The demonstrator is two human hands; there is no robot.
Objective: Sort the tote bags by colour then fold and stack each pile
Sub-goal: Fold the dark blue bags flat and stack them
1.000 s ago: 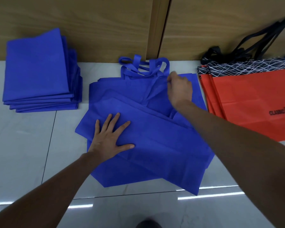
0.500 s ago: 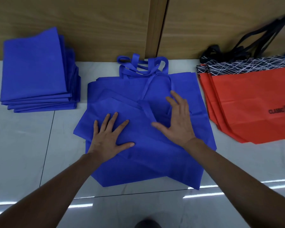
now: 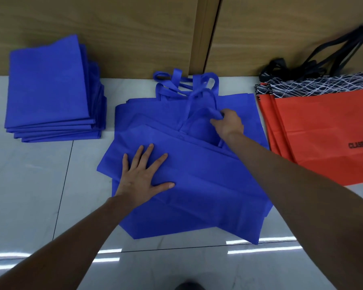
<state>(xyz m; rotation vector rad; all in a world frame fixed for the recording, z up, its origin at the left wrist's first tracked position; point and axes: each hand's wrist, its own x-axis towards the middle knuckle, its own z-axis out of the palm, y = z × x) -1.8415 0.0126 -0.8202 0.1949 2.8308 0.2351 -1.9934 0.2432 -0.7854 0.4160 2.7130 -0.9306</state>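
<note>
A pile of unfolded blue tote bags [image 3: 208, 185] lies flat on the floor in front of me, handles [image 3: 184, 84] toward the wall. My left hand [image 3: 143, 176] presses flat on the top bag's left half, fingers spread. My right hand [image 3: 228, 124] pinches a blue handle strap of the top bag near its upper edge. A stack of folded blue bags [image 3: 48, 86] sits at the far left against the wall. Several red tote bags [image 3: 323, 135] with black-and-white patterned tops and black handles lie at the right.
A wooden wall panel [image 3: 134, 28] runs along the back. The floor is glossy pale tile [image 3: 29, 195] with dark grout lines. A dark shoe tip [image 3: 189, 286] shows at the bottom edge.
My right hand lay flat on the bag half a second ago; it has moved up and closed on the handle strap. My left hand has stayed pressed in place.
</note>
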